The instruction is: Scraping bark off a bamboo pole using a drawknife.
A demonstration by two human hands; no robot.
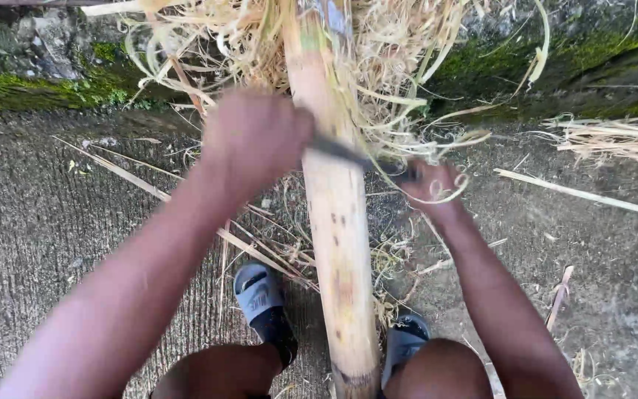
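Concrete ground [31, 222]: rough and grey, with a mossy stone edge [31, 89] along its far side. A few long pale splinters lie across it.

Left hand [256, 140]: closed in a fist around one end of a blade [341, 151], which is likely a drawknife or a similar two-handled scraper. The handle itself is hidden inside the fist. The hand is motion-blurred.

Left sandal [258, 295]: grey slide, planted just left of the pole.

Bamboo pole [337, 244]: pale tan and held lengthwise between the knees. It runs from the bottom edge of the view up toward the mossy edge. The blade lies across it at about the upper third. From the blade back to the knees the surface is bare and smooth, apart from a few small dark spots, so this stretch looks already scraped. Past the blade some green shows on the pole near the top edge, so that part appears still unworked.

Shavings [400, 59]: a thick tangle of straw-coloured curls piled around the far end of the pole, with more between the feet. The amount suggests the stripping is well along.

Right hand [433, 185]: closed on the blade's other end, with a loose curl of shaving draped over it.

Right sandal [404, 336]: grey, mostly hidden by the knee.

Stripped slivers [614, 137]: a loose heap at the right edge.
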